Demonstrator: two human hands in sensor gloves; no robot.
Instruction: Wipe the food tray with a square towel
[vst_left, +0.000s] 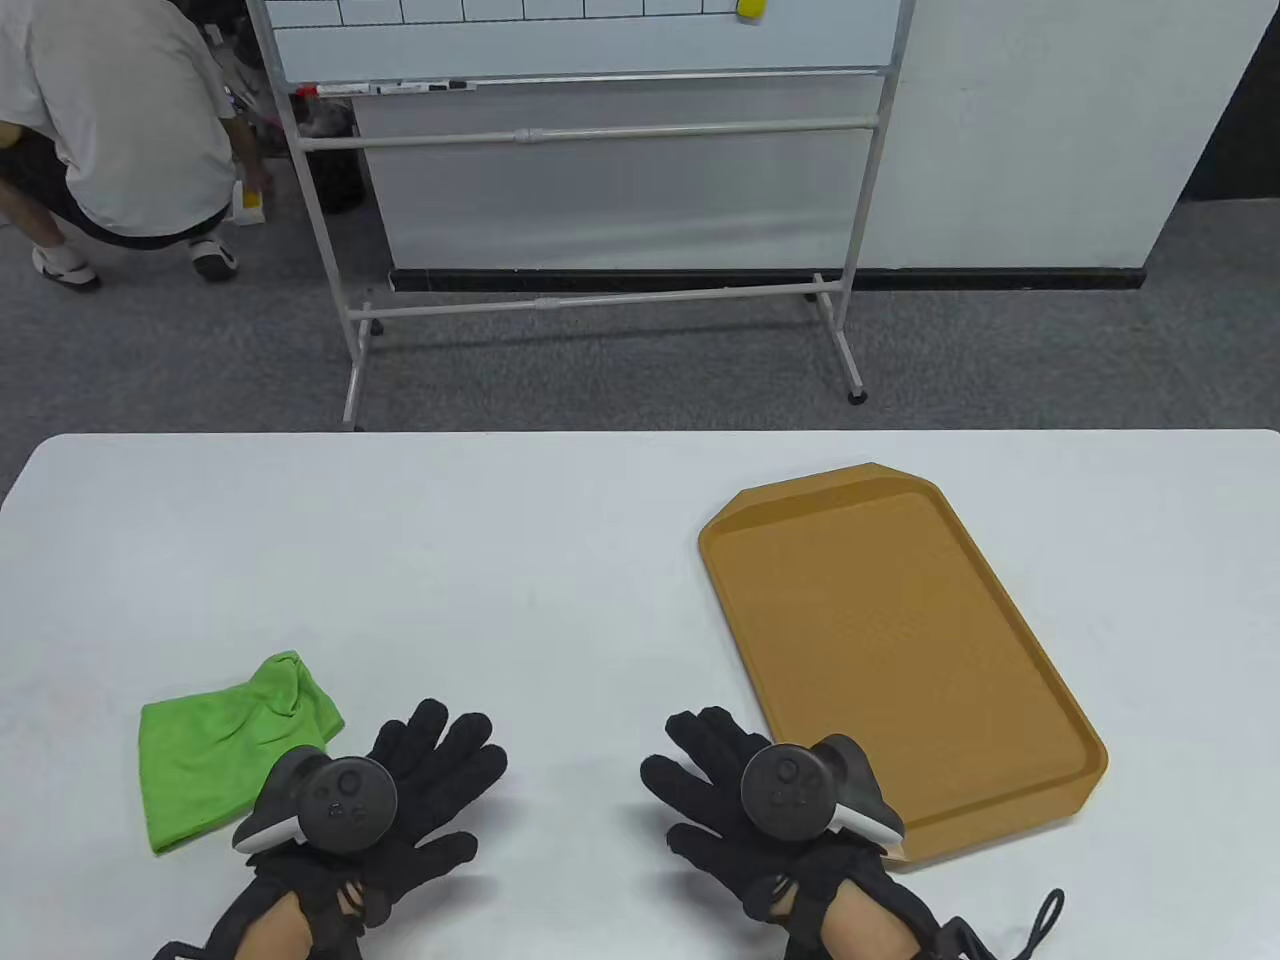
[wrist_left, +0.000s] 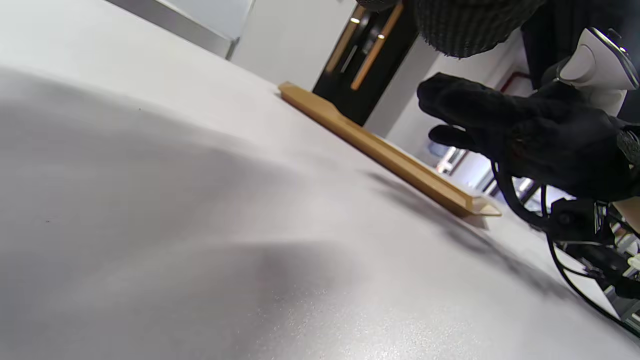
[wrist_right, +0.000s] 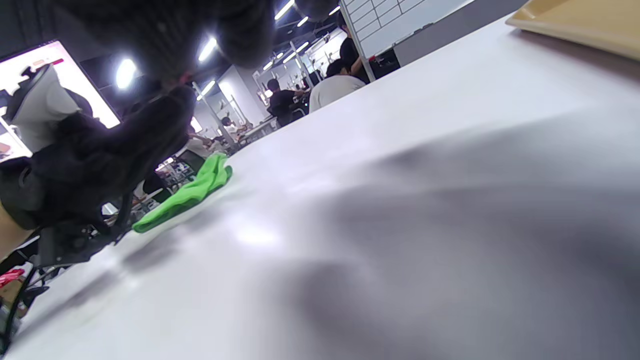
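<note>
A brown food tray lies flat on the right half of the white table. Its edge shows in the left wrist view and in the right wrist view's top right corner. A crumpled green square towel lies at the front left; it also shows in the right wrist view. My left hand rests open on the table just right of the towel, holding nothing. My right hand rests open beside the tray's near left corner, holding nothing.
Beyond the table's far edge stands a whiteboard on a wheeled frame. A person crouches on the floor at the back left.
</note>
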